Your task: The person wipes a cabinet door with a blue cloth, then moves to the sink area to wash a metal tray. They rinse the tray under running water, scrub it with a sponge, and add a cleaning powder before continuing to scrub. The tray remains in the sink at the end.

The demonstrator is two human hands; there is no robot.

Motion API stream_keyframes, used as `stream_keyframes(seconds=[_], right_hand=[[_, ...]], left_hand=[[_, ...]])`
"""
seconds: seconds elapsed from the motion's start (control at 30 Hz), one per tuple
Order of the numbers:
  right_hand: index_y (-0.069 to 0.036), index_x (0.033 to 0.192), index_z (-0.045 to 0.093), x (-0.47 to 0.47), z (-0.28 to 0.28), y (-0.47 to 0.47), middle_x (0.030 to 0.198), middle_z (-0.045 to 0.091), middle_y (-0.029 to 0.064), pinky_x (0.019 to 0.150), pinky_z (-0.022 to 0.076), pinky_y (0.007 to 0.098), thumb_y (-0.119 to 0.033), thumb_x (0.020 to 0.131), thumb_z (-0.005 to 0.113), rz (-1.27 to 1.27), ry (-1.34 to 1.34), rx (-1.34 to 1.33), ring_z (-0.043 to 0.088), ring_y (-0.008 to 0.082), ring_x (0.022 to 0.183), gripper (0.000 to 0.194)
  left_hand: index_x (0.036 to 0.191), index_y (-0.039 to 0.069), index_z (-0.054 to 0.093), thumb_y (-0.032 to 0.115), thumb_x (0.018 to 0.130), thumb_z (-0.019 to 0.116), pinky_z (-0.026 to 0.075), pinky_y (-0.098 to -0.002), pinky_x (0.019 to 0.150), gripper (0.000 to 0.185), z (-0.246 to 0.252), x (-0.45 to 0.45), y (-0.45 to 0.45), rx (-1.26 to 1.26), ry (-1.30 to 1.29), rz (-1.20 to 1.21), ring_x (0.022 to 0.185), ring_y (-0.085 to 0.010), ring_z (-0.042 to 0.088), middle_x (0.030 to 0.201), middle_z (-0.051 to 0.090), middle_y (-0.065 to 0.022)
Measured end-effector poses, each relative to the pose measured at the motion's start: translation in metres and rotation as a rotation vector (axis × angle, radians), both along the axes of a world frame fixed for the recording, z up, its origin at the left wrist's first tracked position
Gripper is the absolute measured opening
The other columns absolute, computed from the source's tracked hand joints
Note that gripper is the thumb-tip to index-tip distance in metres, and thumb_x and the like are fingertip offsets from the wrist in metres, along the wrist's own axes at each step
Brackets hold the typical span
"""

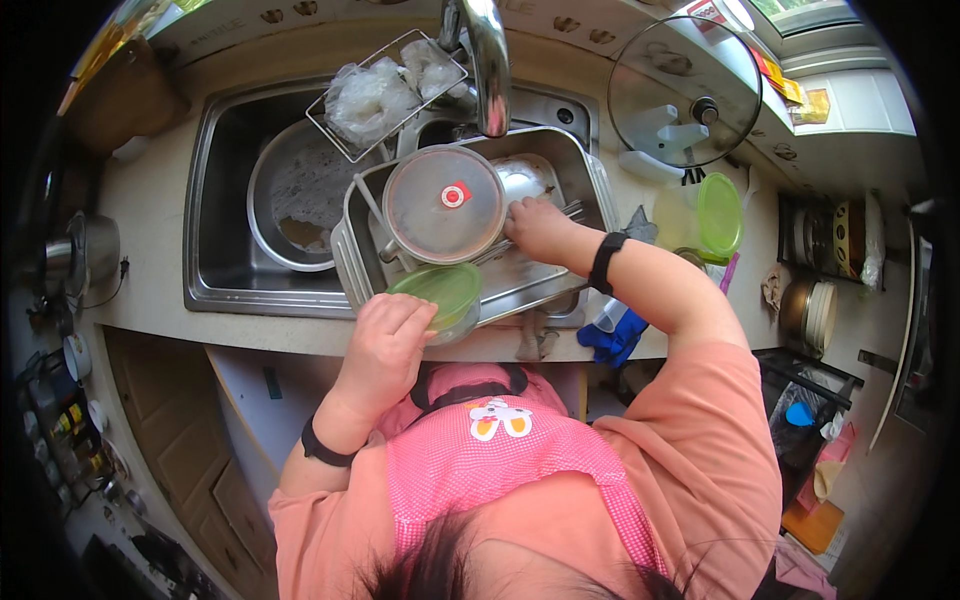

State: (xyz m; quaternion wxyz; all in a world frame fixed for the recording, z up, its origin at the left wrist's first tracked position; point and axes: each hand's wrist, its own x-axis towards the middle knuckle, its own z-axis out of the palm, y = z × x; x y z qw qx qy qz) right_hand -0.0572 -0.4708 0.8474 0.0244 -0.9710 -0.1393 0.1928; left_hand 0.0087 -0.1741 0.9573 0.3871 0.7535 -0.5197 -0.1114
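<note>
My left hand point(391, 337) grips the rim of a clear container with a green lid point(442, 294), at the counter's front edge. My right hand point(538, 229) reaches into a rectangular metal tray point(589, 169) set over the sink, its fingers by some thin metal sticks, perhaps chopsticks point(571, 211); whether they are held cannot be told. Between my hands a round container with a translucent lid point(442, 202) and a red mark rests on the tray. A shiny metal dish point(525, 178) lies in the tray behind my right hand.
A large metal basin point(259, 214) with sudsy water sits in the left sink bowl. Above are a wire rack point(352, 156) with plastic bags and the faucet point(491, 75). At right are a glass lid point(684, 90), a green-lidded container point(720, 214) and a blue cloth or glove point(615, 341).
</note>
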Motion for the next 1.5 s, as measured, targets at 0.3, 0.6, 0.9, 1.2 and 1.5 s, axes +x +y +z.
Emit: stream_keyframes(seconds=[0.3,0.6,0.9,1.2,1.5], right_hand=[[-0.005,0.089,0.057,-0.024,0.08,-0.003,0.084,0.064,0.015,0.068,0.0498,0.0435,-0.008,0.079,0.052,-0.222,0.28,0.056,0.062,0.0354,0.082,0.012],[-0.004,0.082,0.053,-0.106,0.155,-0.023,0.075,0.061,0.0139,0.064,0.0488,0.042,-0.01,0.079,0.056,-0.564,0.046,-0.1,0.061,0.0349,0.075,0.007],[-0.001,0.089,0.053,-0.188,0.144,-0.041,0.07,0.051,0.0044,0.061,0.041,0.0288,-0.023,0.089,0.057,-1.147,0.139,0.646,0.044,0.0137,0.065,0.022],[-0.009,0.089,0.048,-0.239,0.126,-0.035,0.059,0.036,-0.0052,0.04,0.0211,0.0171,-0.024,0.095,0.048,-1.522,0.072,1.725,0.027,0.0025,0.046,0.017],[-0.01,0.087,0.045,-0.296,0.121,-0.018,0.058,0.033,-0.0058,0.04,0.0218,0.0162,-0.025,0.096,0.047,-1.684,-0.25,1.671,0.027,0.0021,0.046,0.018]], left_hand=[[0.106,0.0,0.058,0.004,0.084,0.058,0.047,-0.0335,0.084,0.022,0.01,0.011,0.027,0.013,0.251,0.171,0.097,-0.0299,0.057,0.104,0.06,-0.014],[0.102,-0.001,0.06,0.004,0.086,0.055,0.043,-0.0297,0.084,0.017,0.025,0.022,0.052,-0.093,0.326,0.338,0.092,-0.0225,0.056,0.098,0.061,-0.011],[0.1,-0.002,0.059,0.003,0.085,0.055,0.044,-0.0306,0.081,0.016,0.048,0.012,0.004,-0.047,0.358,0.062,0.088,-0.0248,0.056,0.095,0.06,-0.0118],[0.092,-0.002,0.058,0.008,0.085,0.056,0.045,-0.0342,0.068,0.013,0.053,-0.021,-0.16,-0.062,0.23,-0.204,0.077,-0.0316,0.056,0.083,0.056,-0.0157],[0.087,0.0,0.054,0.008,0.081,0.054,0.05,-0.0418,0.07,0.009,-0.001,-0.079,-0.315,0.083,-0.237,-0.314,0.081,-0.0365,0.06,0.09,0.057,-0.016]])
